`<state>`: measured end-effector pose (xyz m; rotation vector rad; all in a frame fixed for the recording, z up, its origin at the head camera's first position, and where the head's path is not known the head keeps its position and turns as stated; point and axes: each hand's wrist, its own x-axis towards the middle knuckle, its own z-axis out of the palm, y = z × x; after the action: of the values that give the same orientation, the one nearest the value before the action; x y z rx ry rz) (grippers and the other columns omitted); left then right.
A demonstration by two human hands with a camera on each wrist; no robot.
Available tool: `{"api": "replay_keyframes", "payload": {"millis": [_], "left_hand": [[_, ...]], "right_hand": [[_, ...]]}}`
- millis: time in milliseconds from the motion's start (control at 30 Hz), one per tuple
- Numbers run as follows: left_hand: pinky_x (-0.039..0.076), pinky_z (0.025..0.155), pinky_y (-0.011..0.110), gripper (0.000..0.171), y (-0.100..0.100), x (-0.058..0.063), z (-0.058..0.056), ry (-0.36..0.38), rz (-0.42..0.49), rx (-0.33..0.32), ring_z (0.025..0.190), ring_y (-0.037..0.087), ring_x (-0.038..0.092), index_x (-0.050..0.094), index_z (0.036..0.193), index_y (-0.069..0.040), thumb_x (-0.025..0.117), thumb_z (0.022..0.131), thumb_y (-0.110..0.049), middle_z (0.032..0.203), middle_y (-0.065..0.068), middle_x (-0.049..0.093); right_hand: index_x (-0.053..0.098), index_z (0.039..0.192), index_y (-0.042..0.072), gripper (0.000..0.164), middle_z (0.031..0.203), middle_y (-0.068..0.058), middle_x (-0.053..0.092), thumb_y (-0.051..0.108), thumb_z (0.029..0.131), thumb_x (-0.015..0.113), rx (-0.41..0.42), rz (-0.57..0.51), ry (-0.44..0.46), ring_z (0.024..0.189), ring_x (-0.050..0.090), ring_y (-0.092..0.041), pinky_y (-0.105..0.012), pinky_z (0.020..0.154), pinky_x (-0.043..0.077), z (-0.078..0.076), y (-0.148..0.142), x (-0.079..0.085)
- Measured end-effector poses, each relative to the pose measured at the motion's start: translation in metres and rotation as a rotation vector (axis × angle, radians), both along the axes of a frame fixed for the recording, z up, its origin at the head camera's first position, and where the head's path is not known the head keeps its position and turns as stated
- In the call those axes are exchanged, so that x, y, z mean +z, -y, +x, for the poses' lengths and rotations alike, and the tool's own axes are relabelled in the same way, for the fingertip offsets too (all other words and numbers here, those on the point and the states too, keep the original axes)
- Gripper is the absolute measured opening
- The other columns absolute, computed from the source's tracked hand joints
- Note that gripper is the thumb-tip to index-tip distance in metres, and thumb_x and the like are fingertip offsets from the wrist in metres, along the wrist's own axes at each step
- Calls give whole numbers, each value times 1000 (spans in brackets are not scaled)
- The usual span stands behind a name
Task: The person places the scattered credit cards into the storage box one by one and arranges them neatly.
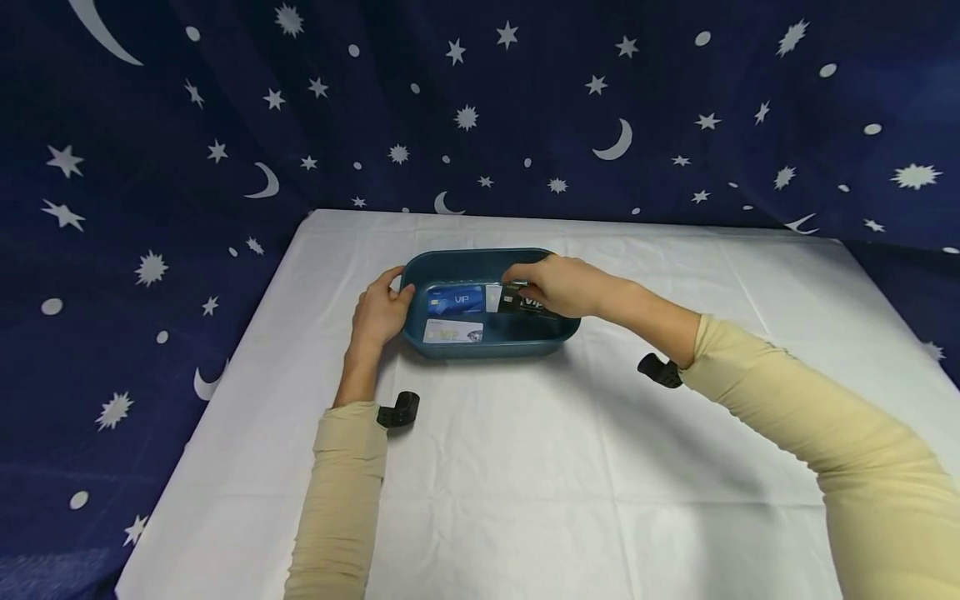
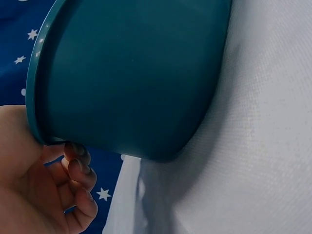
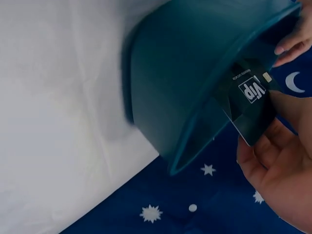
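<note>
A teal plastic basin (image 1: 491,350) stands on the table. At its left end my left hand (image 1: 378,312) grips the rim, thumb on the inside and fingers outside; the left wrist view shows those fingers (image 2: 80,168) curled under the rim. Inside the basin my right hand (image 1: 566,283) holds a black VIP card (image 3: 252,109) by its edge, the card tilted in the right wrist view. On the basin floor lie a blue VIP card (image 1: 456,299) and, nearer the front, a whitish card (image 1: 453,332). A pale card (image 1: 492,297) is partly hidden beside the black one.
A white cloth (image 1: 510,483) covers the table. Behind and to the left hangs a dark blue curtain (image 1: 525,100) with stars and moons. A black wrist camera (image 1: 403,410) sits at the left cuff, another black camera (image 1: 660,371) at the right.
</note>
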<state>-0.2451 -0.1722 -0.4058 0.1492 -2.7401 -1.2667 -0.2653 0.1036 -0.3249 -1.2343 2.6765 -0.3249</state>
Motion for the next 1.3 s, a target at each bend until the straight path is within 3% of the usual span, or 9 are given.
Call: {"api": "replay_keyframes", "payload": {"millis": [167, 400, 700, 967, 1300], "left_hand": [[36, 62, 32, 46, 0, 0, 0, 7, 1, 1, 63, 21, 48, 47, 143, -8, 53, 101, -24, 71, 5, 51], [36, 64, 33, 46, 0, 1, -1, 7, 7, 5, 66, 22, 49, 48, 143, -8, 53, 100, -24, 73, 6, 53], [36, 64, 33, 46, 0, 1, -2, 19, 15, 8, 68, 22, 50, 48, 143, -9, 53, 100, -25, 76, 7, 53], [35, 63, 33, 46, 1, 0, -2, 4, 14, 2, 67, 22, 49, 48, 143, -9, 53, 100, -24, 73, 6, 52], [37, 65, 33, 45, 2, 0, -2, 5, 12, -1, 69, 23, 51, 48, 142, -9, 53, 100, -24, 76, 8, 56]], "right_hand": [[58, 129, 6, 31, 72, -5, 64, 5, 98, 55, 43, 12, 55, 50, 48, -13, -31, 55, 43, 0, 6, -9], [60, 120, 7, 22, 90, -8, 68, 7, 99, 54, 40, 80, 113, 62, 57, -14, -33, 62, 48, 1, 9, -17], [57, 120, 6, 20, 77, -2, 62, 9, 101, 51, 65, 132, 221, 61, 51, -14, -32, 64, 45, 2, 13, -20], [60, 116, 4, 19, 90, -3, 64, 7, 101, 50, 89, 147, 258, 72, 54, -15, -34, 72, 46, 1, 14, -25], [60, 113, 6, 16, 82, 0, 60, 12, 99, 55, 72, 150, 249, 71, 51, -16, -34, 70, 44, 0, 14, -30]]}}
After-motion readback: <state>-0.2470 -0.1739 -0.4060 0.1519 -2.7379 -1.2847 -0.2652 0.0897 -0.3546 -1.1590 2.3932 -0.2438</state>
